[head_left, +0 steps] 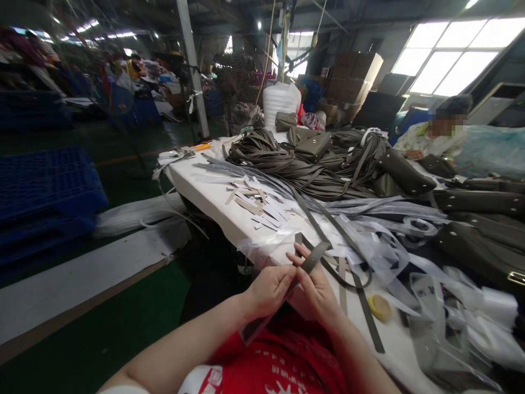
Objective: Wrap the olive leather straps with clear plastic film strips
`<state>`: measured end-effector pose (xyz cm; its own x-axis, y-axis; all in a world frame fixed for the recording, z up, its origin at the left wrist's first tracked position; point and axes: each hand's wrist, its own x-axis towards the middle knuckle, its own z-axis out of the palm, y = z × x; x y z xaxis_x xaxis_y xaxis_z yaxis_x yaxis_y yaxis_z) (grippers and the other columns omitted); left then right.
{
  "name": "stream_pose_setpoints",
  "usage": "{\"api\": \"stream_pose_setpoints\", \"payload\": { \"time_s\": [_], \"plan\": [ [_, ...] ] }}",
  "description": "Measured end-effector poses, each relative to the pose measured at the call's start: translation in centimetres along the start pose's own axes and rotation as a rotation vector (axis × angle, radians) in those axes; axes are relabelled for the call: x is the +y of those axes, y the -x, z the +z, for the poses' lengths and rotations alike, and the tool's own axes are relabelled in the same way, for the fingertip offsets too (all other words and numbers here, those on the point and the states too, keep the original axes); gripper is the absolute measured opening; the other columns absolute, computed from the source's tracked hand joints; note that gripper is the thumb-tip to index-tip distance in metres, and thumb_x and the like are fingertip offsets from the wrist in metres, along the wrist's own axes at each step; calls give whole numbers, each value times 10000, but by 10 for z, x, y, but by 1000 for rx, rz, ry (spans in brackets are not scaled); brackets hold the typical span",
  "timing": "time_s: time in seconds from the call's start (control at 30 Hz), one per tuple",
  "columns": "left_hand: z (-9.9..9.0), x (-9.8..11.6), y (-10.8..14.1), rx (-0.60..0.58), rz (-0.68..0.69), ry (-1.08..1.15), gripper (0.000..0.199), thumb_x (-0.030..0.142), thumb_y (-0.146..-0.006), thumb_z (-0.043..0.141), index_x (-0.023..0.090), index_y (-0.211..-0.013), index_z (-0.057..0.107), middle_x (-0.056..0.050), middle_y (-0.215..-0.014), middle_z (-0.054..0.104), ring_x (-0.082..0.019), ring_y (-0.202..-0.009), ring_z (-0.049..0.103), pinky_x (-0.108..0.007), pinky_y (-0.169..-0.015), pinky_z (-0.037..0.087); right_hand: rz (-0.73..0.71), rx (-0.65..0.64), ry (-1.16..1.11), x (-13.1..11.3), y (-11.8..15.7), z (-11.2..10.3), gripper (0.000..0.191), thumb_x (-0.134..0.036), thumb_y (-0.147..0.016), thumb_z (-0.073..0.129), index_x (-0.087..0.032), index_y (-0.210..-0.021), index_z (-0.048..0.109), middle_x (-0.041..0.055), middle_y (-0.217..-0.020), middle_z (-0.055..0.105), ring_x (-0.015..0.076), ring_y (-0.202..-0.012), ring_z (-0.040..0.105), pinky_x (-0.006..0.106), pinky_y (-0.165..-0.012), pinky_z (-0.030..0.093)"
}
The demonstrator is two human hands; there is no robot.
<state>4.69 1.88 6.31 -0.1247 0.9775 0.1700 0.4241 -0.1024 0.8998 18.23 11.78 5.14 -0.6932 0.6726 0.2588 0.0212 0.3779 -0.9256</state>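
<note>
A dark olive strap runs through both my hands at the table's near edge. My left hand pinches it, and a length in a clear plastic sleeve hangs below toward my lap. My right hand grips the strap between thumb and fingers, with some fingertips stretched out behind it. From there the strap loops over the table to the right. Another flat strap end lies beside my right forearm. Small cut strips of white and tan card lie beyond my hands.
A large heap of olive straps and bags covers the table's far side. Clear plastic film and a yellow tape roll lie to the right. A co-worker sits across. Blue pallets stand left.
</note>
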Motion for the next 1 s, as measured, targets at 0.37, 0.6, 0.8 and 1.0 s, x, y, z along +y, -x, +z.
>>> {"api": "stream_pose_setpoints", "payload": {
  "time_s": [0.37, 0.6, 0.8, 1.0],
  "plan": [
    [0, -9, 15, 15, -62, 58, 639, 425, -969, 433, 78, -1472, 244, -9, -666, 652, -179, -593, 639, -291, -649, 500, 555, -167, -1071, -12, 2, 7, 352, -322, -715, 818, -176, -1005, 682, 4, -685, 659, 116, -513, 571, 221, -478, 458],
    [-1, -10, 16, -91, -240, 378, 506, 602, -932, 435, 119, -967, 584, -38, -685, 643, -107, -472, 565, -196, -451, 401, 428, 27, -823, -10, 2, 9, 316, -294, -649, 867, -183, -865, 666, 12, -698, 675, 142, -594, 608, 249, -573, 490],
    [-5, -4, 18, -77, -278, 362, 616, 699, -917, 314, 150, -768, 552, -5, -579, 581, -64, -363, 421, -176, -357, 288, 350, 59, -676, -9, -1, 9, 316, -336, -592, 890, -162, -691, 645, 6, -611, 627, 121, -539, 541, 233, -520, 443],
    [-19, 6, 23, -273, -286, 300, 620, 724, -903, 304, 172, -710, 511, 22, -547, 534, -56, -342, 378, -166, -327, 268, 173, 203, -907, -1, -20, -20, 372, -447, -749, 754, -193, -590, 534, -38, -580, 440, 93, -526, 422, 223, -508, 426]
  ]
}}
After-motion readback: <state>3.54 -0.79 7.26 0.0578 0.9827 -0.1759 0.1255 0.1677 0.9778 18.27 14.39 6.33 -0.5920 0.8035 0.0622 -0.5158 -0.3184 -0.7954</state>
